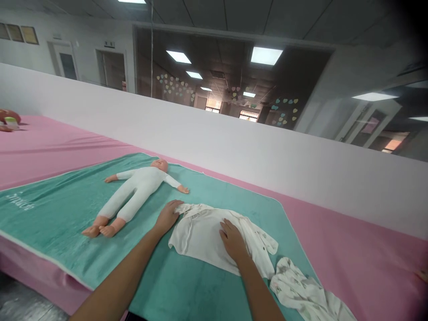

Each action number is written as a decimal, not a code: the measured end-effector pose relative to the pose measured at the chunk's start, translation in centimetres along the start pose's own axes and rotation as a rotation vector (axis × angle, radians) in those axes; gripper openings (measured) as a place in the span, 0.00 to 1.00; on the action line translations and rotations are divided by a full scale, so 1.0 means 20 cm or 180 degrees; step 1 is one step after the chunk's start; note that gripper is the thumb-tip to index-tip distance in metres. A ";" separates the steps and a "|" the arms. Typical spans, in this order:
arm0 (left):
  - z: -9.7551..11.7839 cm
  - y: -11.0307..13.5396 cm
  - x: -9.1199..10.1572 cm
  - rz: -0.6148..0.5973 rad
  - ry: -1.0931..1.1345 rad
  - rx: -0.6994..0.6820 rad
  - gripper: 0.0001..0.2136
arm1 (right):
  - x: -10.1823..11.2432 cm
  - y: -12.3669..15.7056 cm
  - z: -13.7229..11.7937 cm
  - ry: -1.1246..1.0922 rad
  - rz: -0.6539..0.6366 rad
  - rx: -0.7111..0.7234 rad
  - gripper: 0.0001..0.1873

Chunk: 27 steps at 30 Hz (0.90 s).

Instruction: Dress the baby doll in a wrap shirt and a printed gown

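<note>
A small white baby top (207,234) with a faint print and dark snaps lies spread on the green towel (203,281). My left hand (168,217) rests at its upper left corner, by a sleeve, fingers stretched out and touching the cloth. On the middle of the garment, my right hand (232,239) lies palm down with its fingers extended. To the left, a baby doll (142,183) in a white bodysuit is on its back, arms spread and feet bare. A crumpled printed white garment (301,285) sits at the lower right, beside the top.
Pink fabric (337,236) covers the table under the towel. A low white partition (234,147) runs along the far side, with glass above it. At the far left are an orange-brown object (10,116) and a small container with a green lid (12,122).
</note>
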<state>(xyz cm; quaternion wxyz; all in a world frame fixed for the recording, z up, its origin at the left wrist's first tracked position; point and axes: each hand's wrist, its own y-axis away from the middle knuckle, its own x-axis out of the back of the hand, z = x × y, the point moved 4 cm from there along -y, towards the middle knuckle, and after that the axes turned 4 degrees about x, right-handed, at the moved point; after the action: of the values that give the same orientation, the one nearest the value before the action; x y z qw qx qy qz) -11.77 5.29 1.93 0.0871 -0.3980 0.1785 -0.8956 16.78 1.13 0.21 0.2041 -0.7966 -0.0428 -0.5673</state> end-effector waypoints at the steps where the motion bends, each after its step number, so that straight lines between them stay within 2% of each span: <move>1: -0.05 0.00 0.02 -0.0108 -0.0189 0.0008 0.22 | -0.01 -0.01 0.01 -0.0021 -0.0036 -0.0011 0.26; 4: -0.09 -0.01 0.03 -0.0248 -0.0547 0.0053 0.23 | -0.02 -0.02 0.02 -0.0038 -0.0128 -0.0049 0.26; 8: -0.07 -0.06 0.03 -0.0106 -0.0425 0.0380 0.10 | -0.01 -0.02 0.02 -0.0071 -0.0130 -0.0040 0.26; 14: -0.17 -0.18 0.12 0.0402 -0.0247 0.1093 0.15 | 0.00 -0.01 0.01 -0.0132 -0.0177 -0.0083 0.26; 21: -0.21 -0.22 0.14 0.0588 -0.0438 0.1272 0.16 | 0.01 -0.01 0.02 -0.0147 -0.0209 -0.0118 0.27; 24: -0.15 -0.21 0.12 0.0699 -0.0705 0.1122 0.17 | 0.00 -0.03 0.00 -0.0017 -0.0245 -0.0124 0.26; 26: -0.08 -0.19 0.05 0.0638 -0.1033 0.0676 0.19 | -0.02 -0.04 -0.06 0.0089 -0.0310 -0.0221 0.27; 27: -0.04 -0.18 0.00 0.0470 -0.1202 0.0421 0.19 | -0.04 -0.05 -0.10 0.0133 -0.0342 -0.0245 0.28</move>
<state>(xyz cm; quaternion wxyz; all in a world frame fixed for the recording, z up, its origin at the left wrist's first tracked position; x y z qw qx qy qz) -12.48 8.87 2.90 0.2103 -0.5380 0.1285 -0.8061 14.39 1.42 0.36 0.1434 -0.7884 -0.0595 -0.5953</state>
